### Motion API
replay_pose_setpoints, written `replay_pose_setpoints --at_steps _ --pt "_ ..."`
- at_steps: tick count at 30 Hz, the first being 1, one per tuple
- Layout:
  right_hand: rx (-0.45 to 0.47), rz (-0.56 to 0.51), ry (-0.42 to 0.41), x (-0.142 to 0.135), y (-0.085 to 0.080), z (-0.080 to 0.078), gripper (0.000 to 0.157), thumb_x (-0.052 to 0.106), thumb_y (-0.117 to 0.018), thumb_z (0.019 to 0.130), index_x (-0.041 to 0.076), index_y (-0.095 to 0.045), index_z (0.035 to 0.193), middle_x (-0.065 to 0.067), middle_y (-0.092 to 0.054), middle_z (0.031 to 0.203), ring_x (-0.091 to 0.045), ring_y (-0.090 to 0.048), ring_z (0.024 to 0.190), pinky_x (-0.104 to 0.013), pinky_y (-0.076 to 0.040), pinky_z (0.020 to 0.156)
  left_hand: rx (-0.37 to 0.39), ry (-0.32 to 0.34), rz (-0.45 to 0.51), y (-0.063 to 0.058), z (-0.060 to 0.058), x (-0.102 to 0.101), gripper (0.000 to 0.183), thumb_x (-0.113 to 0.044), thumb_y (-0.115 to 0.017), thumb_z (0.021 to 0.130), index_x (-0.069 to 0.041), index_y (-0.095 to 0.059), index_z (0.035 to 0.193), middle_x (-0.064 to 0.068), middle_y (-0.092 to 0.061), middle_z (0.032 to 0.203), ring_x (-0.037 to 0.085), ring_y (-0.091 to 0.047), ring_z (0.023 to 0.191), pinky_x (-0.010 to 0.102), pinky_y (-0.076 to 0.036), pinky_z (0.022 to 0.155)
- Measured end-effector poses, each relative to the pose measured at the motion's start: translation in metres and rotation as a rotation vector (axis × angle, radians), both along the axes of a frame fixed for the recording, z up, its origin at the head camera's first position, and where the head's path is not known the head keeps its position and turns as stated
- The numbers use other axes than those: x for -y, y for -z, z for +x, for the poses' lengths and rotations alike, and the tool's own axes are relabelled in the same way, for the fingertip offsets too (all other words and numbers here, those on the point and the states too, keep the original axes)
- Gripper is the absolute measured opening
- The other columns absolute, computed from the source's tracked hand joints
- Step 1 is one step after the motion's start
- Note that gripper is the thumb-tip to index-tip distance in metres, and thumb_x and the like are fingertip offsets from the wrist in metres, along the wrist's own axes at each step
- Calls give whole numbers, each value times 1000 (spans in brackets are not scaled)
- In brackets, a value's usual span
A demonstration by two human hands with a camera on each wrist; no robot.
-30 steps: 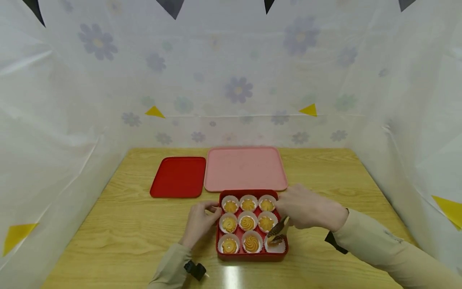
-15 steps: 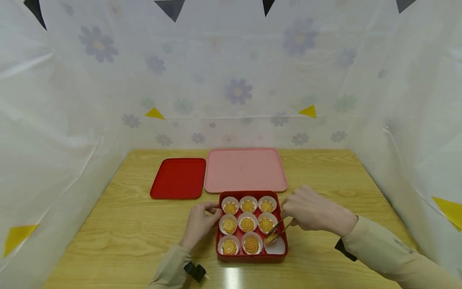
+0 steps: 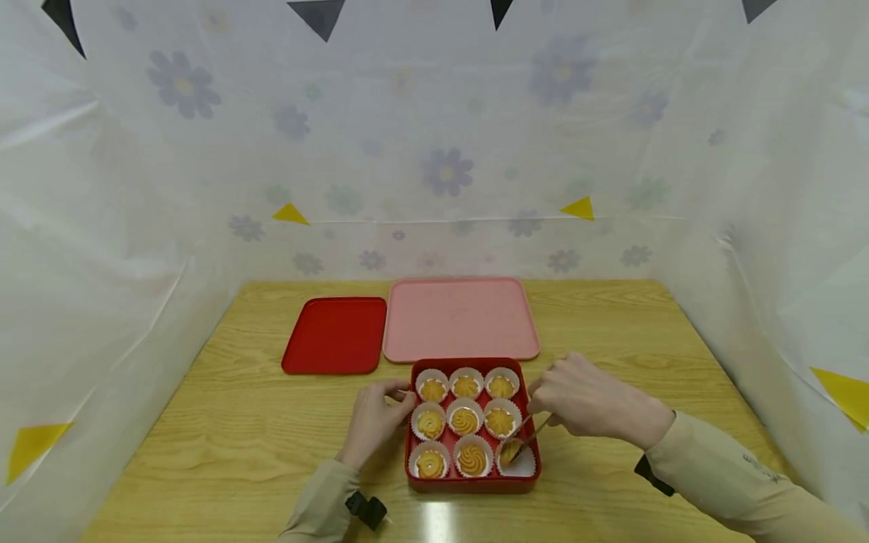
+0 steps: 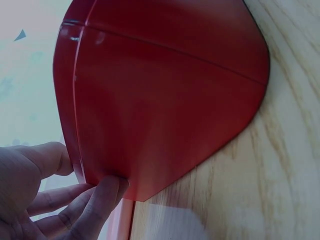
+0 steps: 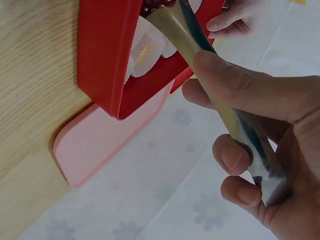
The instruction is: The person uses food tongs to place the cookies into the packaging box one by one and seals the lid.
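A red box (image 3: 475, 486) holds rows of swirled cookies in white paper cups. My left hand (image 3: 382, 416) pinches the box's left wall, the thumb outside and a finger over the rim, as the left wrist view (image 4: 97, 200) shows. My right hand (image 3: 577, 396) grips metal tongs (image 5: 182, 37) from above the box's right side. At the tips of the tongs is a cookie (image 3: 509, 452), low over the near right paper cup (image 3: 521, 469). The other cups, such as the near middle cup (image 3: 473, 457), each hold a cookie.
Behind the box lies a pink tray (image 3: 462, 317) with nothing on it. Left of that is a smaller bare red tray (image 3: 336, 335). The wooden table (image 3: 224, 445) is walled in by white flowered sheeting (image 3: 380, 151).
My right hand has moved slightly right and the tongs lean lower, shifting the cookie to the left side of the near right cup. My left hand stays at the box.
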State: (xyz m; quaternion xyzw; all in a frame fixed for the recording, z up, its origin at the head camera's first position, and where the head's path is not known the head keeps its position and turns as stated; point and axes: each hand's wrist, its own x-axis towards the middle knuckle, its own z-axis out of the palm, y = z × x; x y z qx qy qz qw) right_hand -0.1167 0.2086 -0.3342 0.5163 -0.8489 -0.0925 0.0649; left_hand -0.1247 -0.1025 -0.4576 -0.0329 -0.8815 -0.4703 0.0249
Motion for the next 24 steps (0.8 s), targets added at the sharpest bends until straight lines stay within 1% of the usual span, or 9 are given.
replay_pose_setpoints --at_steps 7,13,21,24 --pt "23 12 9 -1 -2 2 24 24 -92 64 29 -77 82 14 -67 78 -6 -59 55 -19 -35 45 4 5 5 0 1 0 19 -11 -71 86 -1 -77 102 14 -76 87 16 -69 74 22 -51 58" --pt "83 0 31 0 -8 2 28 20 -93 63 28 -79 87 13 -68 77 -6 -60 56 -18 -37 46 11 10 14 0 1 1 20 -11 -71 87 -1 -76 103 14 -76 88 15 -69 72 22 -51 58" --pt "162 1 87 2 -14 6 24 21 -92 66 27 -81 86 13 -72 80 -3 -60 58 -17 -34 47 13 12 20 -1 1 1 20 -10 -71 87 0 -76 104 15 -76 88 15 -70 72 22 -52 57" --pt "192 -1 108 3 -16 7 23 21 -92 66 27 -80 85 12 -75 80 -3 -61 58 -17 -35 48 16 6 18 -2 1 0 20 -10 -71 87 0 -76 104 14 -76 88 17 -70 73 21 -52 57"
